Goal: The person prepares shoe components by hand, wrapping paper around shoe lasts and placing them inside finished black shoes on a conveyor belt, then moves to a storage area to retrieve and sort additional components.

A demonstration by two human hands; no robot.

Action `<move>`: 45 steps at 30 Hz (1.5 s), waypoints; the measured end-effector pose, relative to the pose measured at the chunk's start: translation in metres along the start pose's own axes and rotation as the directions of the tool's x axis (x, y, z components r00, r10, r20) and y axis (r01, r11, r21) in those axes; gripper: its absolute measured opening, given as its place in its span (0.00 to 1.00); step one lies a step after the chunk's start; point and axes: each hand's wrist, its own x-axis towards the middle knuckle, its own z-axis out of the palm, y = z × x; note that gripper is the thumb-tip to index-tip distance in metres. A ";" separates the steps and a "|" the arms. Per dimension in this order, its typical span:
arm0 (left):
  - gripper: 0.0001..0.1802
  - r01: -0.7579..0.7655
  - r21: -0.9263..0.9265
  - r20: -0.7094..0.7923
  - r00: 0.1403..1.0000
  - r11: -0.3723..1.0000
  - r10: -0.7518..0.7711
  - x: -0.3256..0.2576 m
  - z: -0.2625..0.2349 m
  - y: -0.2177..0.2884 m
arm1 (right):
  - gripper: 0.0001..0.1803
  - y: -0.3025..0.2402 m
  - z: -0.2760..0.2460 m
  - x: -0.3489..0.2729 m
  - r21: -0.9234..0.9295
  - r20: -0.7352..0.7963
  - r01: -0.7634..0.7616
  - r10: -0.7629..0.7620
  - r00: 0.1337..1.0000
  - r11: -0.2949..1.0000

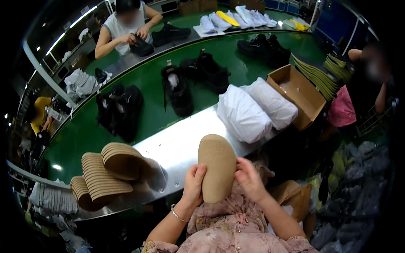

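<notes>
A tan shoe insole (217, 168) is held upright in front of my chest over the bench's near edge, its broad face toward me. My left hand (195, 182) grips its left edge, thumb on the face and fingers behind. At the opposite edge is my right hand (249, 179), its fingers bent and smeared by motion; whether they grip the insole I cannot make out. To the left, stacks of similar tan insoles (103, 177) lie on the metal bench (171, 154).
Black shoes (179, 90) stand on the green conveyor belt (152, 76) beyond the bench. White-wrapped bundles (244, 114) and an open cardboard box (299, 95) sit at right, near olive insoles (314, 76). Across the belt a person (126, 31) handles a black shoe; another person (371, 80) is at right.
</notes>
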 end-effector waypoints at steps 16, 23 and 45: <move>0.24 -0.052 0.181 -0.301 0.948 0.982 0.106 0.046 -0.039 0.018 | 0.17 0.003 0.002 0.027 -0.299 -0.046 -0.082 0.072 0.996 0.951; 0.21 -0.105 -0.017 -0.245 0.965 0.994 0.098 0.047 -0.021 0.021 | 0.26 0.012 0.013 0.044 -0.123 -0.058 -0.074 0.067 0.996 0.990; 0.33 -0.061 -0.046 -0.005 0.998 0.997 0.061 0.022 0.010 0.023 | 0.55 0.005 0.047 -0.002 -0.452 0.058 0.175 -0.167 0.984 0.875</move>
